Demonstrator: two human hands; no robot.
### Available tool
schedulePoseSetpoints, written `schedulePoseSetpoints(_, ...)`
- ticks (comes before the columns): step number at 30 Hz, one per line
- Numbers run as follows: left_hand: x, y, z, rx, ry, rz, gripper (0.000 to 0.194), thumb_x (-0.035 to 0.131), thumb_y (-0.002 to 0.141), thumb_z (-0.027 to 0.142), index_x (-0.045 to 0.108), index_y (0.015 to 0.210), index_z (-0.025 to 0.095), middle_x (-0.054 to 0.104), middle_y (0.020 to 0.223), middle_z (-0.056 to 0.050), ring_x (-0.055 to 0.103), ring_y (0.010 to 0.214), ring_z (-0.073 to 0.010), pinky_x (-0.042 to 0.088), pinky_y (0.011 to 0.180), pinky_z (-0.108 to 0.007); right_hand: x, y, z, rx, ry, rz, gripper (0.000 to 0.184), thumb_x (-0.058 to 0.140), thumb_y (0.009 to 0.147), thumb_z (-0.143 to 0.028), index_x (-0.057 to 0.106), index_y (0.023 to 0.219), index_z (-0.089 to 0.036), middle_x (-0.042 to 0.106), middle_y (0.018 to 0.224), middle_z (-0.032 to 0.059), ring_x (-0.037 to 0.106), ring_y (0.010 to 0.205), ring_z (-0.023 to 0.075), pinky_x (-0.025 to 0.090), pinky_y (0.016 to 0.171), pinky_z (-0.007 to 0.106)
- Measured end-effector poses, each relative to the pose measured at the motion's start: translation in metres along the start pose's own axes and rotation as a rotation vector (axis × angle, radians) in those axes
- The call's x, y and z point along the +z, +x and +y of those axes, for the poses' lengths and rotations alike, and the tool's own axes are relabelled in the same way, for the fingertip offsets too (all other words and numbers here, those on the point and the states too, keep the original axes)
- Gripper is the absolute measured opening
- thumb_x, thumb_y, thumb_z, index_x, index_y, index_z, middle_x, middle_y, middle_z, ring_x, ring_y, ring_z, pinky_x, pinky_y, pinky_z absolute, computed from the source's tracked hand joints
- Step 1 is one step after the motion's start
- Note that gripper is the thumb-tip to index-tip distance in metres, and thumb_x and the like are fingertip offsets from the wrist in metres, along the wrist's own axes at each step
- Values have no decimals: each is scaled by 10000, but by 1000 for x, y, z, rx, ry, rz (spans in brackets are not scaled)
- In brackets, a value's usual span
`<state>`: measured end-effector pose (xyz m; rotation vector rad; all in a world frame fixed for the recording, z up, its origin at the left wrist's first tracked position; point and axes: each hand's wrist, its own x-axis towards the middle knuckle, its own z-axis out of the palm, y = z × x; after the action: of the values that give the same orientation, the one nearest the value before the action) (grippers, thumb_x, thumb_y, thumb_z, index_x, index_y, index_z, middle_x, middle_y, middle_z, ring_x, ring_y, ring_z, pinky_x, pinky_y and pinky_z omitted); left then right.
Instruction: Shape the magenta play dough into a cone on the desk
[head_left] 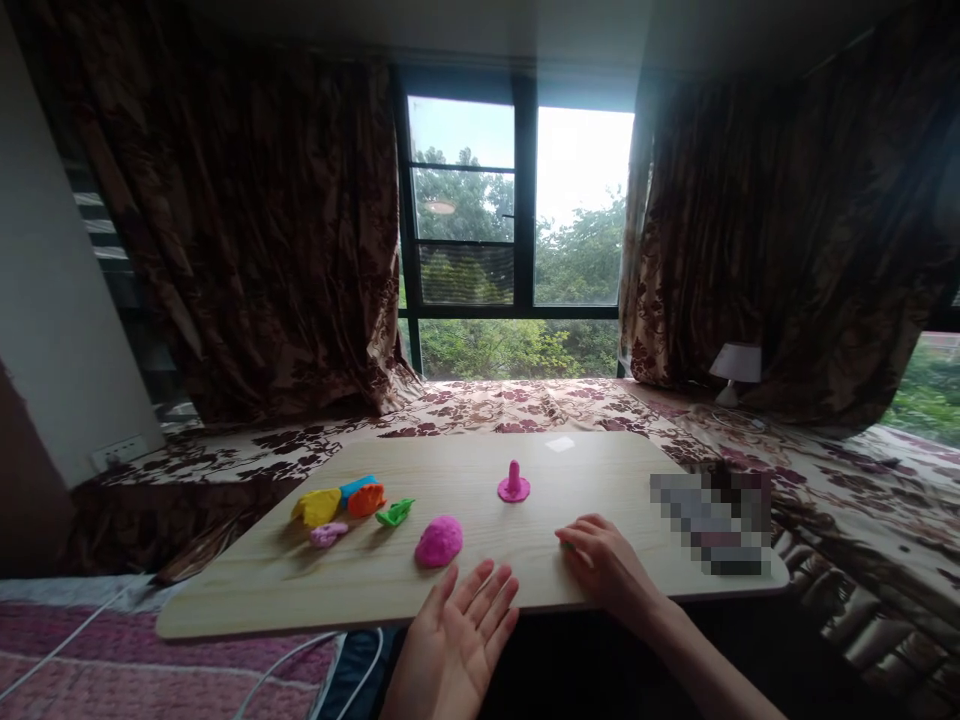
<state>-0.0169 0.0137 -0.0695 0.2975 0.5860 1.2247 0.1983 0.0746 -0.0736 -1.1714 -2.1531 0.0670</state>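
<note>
My left hand [459,640] is held palm up with its fingers apart at the near edge of a light wooden table [480,590], holding nothing. A pink clay lump [439,541] lies just beyond its fingertips. My right hand [604,562] rests palm down on the table to the right, fingers curled over a small green bit that is mostly hidden. A pink clay piece with an upright stub [514,484] stands further back. At the left lie yellow [317,507], blue [358,486], orange [367,500], green [394,513] and small pale pink [328,534] clay pieces.
A blurred-out object [711,522] sits at the table's right side. Floral bedding [825,480] surrounds the table, with a small white lamp [736,370] by the curtains and window behind. White cables [285,665] run below the table's near edge.
</note>
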Motion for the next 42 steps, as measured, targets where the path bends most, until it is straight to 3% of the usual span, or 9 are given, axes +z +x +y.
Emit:
schedulePoseSetpoints(7, -5, -11, 0, 47, 68, 74, 428, 461, 870, 299, 432, 1244, 93, 517, 1282, -200, 512, 1167, -287, 425, 951, -443, 7, -21, -5, 49, -151, -201, 419, 324, 932, -318, 436, 1318, -199, 433, 1375, 73, 392, 1270, 204, 264, 1071, 408)
schedulePoseSetpoints(11, 2, -10, 2, 75, 90, 94, 411, 431, 877, 301, 462, 1233, 97, 559, 1240, -194, 528, 1153, -272, 393, 979, -454, 14, -6, -8, 122, -216, -240, 527, 323, 923, -412, 363, 1358, -117, 356, 1406, 145, 308, 1316, 259, 240, 1063, 486)
schedulePoseSetpoints(15, -2, -11, 10, 211, 117, 149, 375, 452, 862, 296, 535, 1179, 114, 586, 1221, -162, 475, 1209, -258, 293, 1050, -460, 14, -28, -18, 55, -213, -281, 493, 289, 934, -418, 342, 1373, -198, 279, 1448, 77, 269, 1336, 225, 207, 1091, 445)
schedulePoseSetpoints(20, -8, -7, 0, 700, 789, 18, 413, 633, 759, 238, 594, 1170, 218, 455, 1381, -2, 195, 1363, -185, 40, 1123, -256, 11, -33, -20, 91, -223, -282, 545, 268, 928, -468, 315, 1386, -178, 256, 1453, 89, 241, 1345, 233, 200, 1094, 446)
schedulePoseSetpoints(22, -16, 2, -10, 820, 1107, -77, 501, 691, 703, 232, 582, 1192, 224, 456, 1377, -22, 231, 1351, -230, 0, 1127, -299, 11, -16, -14, 162, -234, -281, 556, 261, 930, -465, 354, 1365, -131, 322, 1420, 135, 275, 1330, 258, 220, 1069, 494)
schedulePoseSetpoints(27, -40, 22, -23, 853, 1384, -153, 522, 694, 689, 228, 579, 1198, 254, 493, 1333, -70, 349, 1286, -329, 4, 1118, -437, 7, -15, -13, 108, -226, -310, 564, 324, 910, -478, 355, 1365, -146, 336, 1414, 131, 297, 1321, 260, 212, 1072, 499)
schedulePoseSetpoints(31, -40, 15, -25, 876, 1471, -182, 545, 633, 746, 232, 499, 1273, 264, 427, 1389, -44, 297, 1319, -294, 1, 1123, -407, 1, -37, -20, 2, -198, -337, 539, 297, 923, -468, 280, 1398, -215, 258, 1458, 77, 228, 1350, 224, 163, 1100, 459)
schedulePoseSetpoints(35, -41, 14, -25, 968, 1612, -162, 553, 603, 770, 233, 460, 1303, 262, 419, 1398, -41, 309, 1314, -287, 43, 1121, -408, -1, -8, -8, 95, -223, -364, 523, 268, 934, -437, 329, 1377, -165, 310, 1435, 120, 267, 1334, 249, 179, 1078, 499)
schedulePoseSetpoints(42, -62, 34, -21, 1255, 2295, -107, 662, 511, 785, 188, 267, 1400, 206, 349, 1441, -44, 341, 1303, -243, 225, 1073, -414, -6, -28, -15, -16, -186, -432, 563, 264, 916, -511, 267, 1402, -227, 255, 1462, 67, 234, 1349, 215, 172, 1100, 442)
